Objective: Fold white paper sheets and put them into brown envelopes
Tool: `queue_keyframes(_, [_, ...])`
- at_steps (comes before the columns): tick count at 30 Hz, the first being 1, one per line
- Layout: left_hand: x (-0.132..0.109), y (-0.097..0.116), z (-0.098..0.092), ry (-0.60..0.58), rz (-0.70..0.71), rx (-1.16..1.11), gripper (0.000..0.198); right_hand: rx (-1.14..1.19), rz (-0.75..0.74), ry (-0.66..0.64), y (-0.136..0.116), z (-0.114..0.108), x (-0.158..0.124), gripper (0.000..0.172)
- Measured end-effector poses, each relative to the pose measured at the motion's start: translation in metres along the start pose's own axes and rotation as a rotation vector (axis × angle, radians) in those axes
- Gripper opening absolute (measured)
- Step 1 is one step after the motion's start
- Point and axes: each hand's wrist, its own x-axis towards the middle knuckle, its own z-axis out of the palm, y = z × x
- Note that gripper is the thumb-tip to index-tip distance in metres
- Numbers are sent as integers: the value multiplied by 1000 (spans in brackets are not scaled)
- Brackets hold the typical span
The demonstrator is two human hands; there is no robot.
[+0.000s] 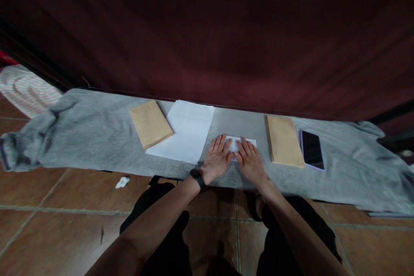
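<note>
My left hand (217, 157) and my right hand (249, 159) lie flat, fingers stretched out, side by side on a small folded white paper (249, 142). The paper rests on a grey cloth (97, 138) spread over a low surface. Both hands press on the paper and cover most of it. A black band sits on my left wrist (197, 177).
A stack of white sheets (186, 131) and a brown envelope (150, 123) lie to the left. Another pile of brown envelopes (284, 140) and a black phone (311, 149) lie to the right. A dark red curtain (207, 30) hangs behind. Tiled floor (48, 207) below holds a paper scrap (122, 182).
</note>
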Motion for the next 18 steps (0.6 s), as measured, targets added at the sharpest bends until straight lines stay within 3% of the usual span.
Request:
queue_keyframes(9, [1,-8,-2,18,10,-13,63,-83,148,-20,2,-5,-3,57])
queue_keyframes(18, [2,-8,-6,23,16,3,64,-69,197,-55,9,-13,-4,55])
